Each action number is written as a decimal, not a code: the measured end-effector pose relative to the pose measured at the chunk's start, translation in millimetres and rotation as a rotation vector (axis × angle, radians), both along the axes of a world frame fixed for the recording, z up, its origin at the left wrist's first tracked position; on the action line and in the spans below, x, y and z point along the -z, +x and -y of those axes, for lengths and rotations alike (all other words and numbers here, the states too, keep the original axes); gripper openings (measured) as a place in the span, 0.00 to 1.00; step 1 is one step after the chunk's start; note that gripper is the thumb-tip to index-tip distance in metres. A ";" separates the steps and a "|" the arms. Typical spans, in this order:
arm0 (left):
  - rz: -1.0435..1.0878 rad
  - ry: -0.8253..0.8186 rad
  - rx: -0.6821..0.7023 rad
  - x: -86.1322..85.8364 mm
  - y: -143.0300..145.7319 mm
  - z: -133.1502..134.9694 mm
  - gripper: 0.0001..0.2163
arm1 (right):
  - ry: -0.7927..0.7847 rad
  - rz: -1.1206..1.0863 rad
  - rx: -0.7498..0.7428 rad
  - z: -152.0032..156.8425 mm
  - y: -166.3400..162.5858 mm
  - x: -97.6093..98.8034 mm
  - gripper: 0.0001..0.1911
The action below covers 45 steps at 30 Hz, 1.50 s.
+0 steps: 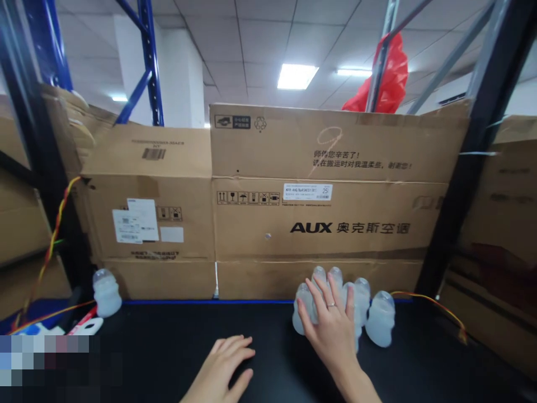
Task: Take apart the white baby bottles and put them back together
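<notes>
The right hand [331,327] lies with fingers spread wide across a cluster of translucent bottles [380,316]. The palm presses against them and is not closed round any single one. The left hand [226,366] rests flat on the black table [168,341], fingers loosely open, holding nothing.

The cluster stands upright at the back of the table, just in front of the big AUX carton [319,224], five or six bottles packed shoulder to shoulder. By the look of it the gathering is mostly done. One lone bottle [106,292] stands well apart on the far left, beneath a smaller carton [146,218], not yet with the group.

Cardboard walls the back edge, so nothing goes further that way. A black upright [461,184] and a trailing wire [436,305] close in on the right. The middle of the table, between the left hand and the lone bottle, is open dark surface, with some small clutter [86,324] at the left corner.
</notes>
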<state>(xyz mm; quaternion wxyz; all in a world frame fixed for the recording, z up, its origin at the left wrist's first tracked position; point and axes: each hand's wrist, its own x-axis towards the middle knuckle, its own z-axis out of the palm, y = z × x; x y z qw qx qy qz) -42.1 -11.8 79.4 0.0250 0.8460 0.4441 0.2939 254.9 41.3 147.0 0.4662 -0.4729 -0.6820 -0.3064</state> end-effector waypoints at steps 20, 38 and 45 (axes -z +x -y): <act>0.047 0.156 0.053 -48.2 9.8 31.3 0.19 | -0.349 -0.313 -0.902 76.8 -100.9 40.7 0.21; -0.192 0.138 -0.118 -49.6 11.0 32.5 0.16 | -0.958 -0.722 -0.838 57.8 -106.2 51.9 0.24; -0.142 0.151 -0.247 -58.2 35.0 31.0 0.13 | -0.909 -1.013 -0.888 52.5 -109.8 58.8 0.27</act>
